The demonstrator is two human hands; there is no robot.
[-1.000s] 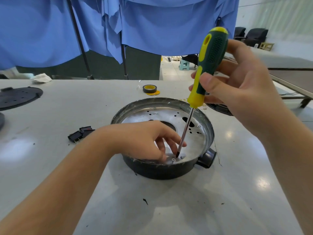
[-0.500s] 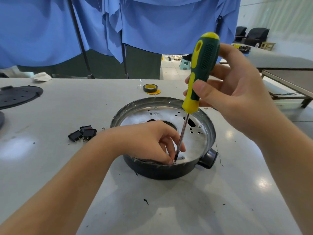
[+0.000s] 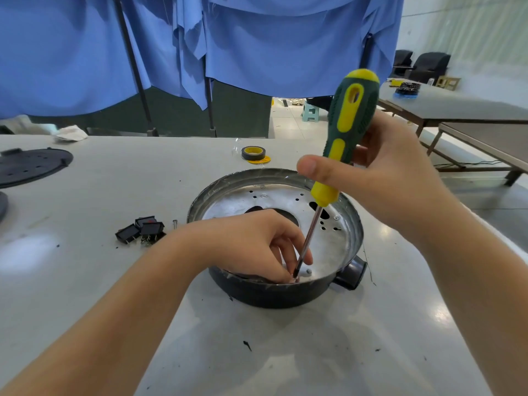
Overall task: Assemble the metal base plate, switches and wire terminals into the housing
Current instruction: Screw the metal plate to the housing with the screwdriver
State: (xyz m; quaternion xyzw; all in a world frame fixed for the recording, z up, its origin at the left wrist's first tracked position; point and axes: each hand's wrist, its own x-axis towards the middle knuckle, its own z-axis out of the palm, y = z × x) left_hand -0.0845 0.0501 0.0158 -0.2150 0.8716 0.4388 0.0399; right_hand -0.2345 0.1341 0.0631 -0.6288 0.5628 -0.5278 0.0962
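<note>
Two hands are busy at the round housing (image 3: 274,292), low in the middle of the frame. Near edge first: the left hand (image 3: 251,244) reaches inside w/ its fingertips (image 3: 288,270) pinched close round the tip of the screwdriver (image 3: 337,172). It looks like they hold a small screw there, but the screw is hidden, so I can't tell for sure. The right hand (image 3: 385,178), mid right, is wrapped on the green & yellow handle, thumb in front. The shaft leans, not straight up.

Risk 1: the tip could slip off the screw, b/c the tool leans. Then it may poke the fingers right beside it, or scratch the metal base plate (image 3: 331,244).

Risk 2: the screw could go in crooked or drop under the plate thru one of the holes.

Risk 3: the housing sits loose on the table (image 3: 314,352), so a hard push near its rim may tip or slide it.

The plate already lies inside the housing. A bit farther, mid left, 3 black switches (image 3: 141,231) wait on the table, w/ a loose screw (image 3: 175,223) just beside them. That one could roll off if bumped. No wire terminals that I can see.

Farther back: a tape roll (image 3: 253,153) behind the housing, and a dark round cover (image 3: 31,165) at the far left.
</note>
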